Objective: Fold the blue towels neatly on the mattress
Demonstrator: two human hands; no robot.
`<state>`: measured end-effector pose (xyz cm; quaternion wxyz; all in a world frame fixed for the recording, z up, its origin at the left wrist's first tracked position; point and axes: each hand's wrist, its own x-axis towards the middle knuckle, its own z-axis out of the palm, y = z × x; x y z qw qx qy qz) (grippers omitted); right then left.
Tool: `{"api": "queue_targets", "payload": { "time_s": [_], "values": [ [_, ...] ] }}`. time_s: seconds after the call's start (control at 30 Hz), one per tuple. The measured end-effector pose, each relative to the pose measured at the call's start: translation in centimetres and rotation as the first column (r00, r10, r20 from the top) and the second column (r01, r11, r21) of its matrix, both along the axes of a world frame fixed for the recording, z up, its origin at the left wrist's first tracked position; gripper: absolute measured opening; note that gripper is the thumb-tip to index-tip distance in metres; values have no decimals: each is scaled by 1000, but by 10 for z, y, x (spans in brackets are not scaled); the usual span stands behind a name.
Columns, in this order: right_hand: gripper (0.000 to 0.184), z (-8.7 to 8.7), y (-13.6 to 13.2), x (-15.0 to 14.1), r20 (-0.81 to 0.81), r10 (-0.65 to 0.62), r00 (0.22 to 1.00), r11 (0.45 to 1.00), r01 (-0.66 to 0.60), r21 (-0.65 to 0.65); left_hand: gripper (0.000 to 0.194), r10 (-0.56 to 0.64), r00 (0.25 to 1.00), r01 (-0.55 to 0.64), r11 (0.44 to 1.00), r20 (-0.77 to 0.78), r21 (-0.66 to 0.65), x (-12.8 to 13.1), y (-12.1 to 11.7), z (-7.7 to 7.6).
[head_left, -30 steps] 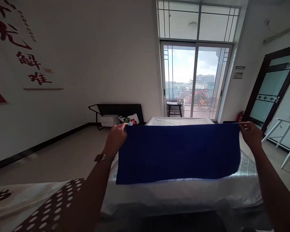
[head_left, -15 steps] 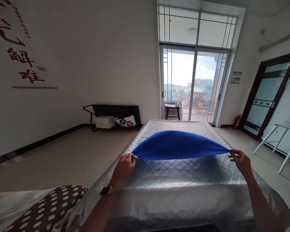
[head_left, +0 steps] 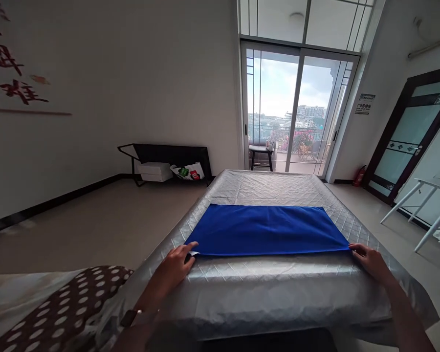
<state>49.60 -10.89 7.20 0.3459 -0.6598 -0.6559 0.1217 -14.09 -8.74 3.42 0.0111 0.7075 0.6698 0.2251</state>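
A blue cloth (head_left: 267,230) lies spread nearly flat over a silver-grey quilted cover (head_left: 271,188), its long near edge running straight between my hands. My left hand (head_left: 178,264) pinches the near left corner with thumb and index finger, where a small white patch, perhaps a tag, shows. At the opposite end, the near right corner is pinched in the fingertips of my right hand (head_left: 370,261). Faint creases cross the cloth. A dark band is on my left wrist.
Brown polka-dot fabric (head_left: 77,303) lies at the lower left. By the wall a black rack (head_left: 172,154) holds a white box (head_left: 154,171) and a printed bag (head_left: 188,171). A white table (head_left: 438,185) stands right; sliding glass doors (head_left: 271,112) are ahead.
The cloth was raised and billowing with its near edge lifted; now it has come down flat on the cover. Both hands have lowered towards me, still at its corners. The view has tilted down.
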Motion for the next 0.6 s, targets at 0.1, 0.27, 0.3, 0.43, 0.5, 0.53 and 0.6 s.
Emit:
{"api": "queue_targets", "payload": {
  "time_s": [0.1, 0.27, 0.3, 0.43, 0.5, 0.53, 0.6],
  "values": [
    [21, -3, -1, 1, 50, 2, 999, 1000, -2, 11, 30, -36, 999, 38, 996, 21, -82, -2, -3, 8],
    [25, -4, -1, 1, 94, 13, 996, 1000, -13, 6, 23, -55, 998, 54, 980, 2, -192, -1, -12, 21],
    [25, -4, -1, 1, 100, 23, 995, 1000, -23, 6, 22, -55, 998, 51, 978, -13, -202, 0, -14, 22],
    [25, -3, -3, 4, 117, 56, 992, 998, -57, 11, 22, -34, 995, 13, 975, -92, -222, 3, -20, 24],
    [25, -2, -4, 7, 127, 60, 990, 998, -61, 2, 24, -42, 993, 16, 975, -111, -222, 2, -20, 23],
    [26, -2, -5, 9, 134, 61, 989, 998, -61, -5, 25, -45, 994, 22, 976, -103, -217, 2, -21, 23],
    [26, -1, -7, 12, 158, 68, 985, 998, -65, -20, 27, -52, 997, 41, 978, -52, -202, 0, -22, 23]
  ]
}}
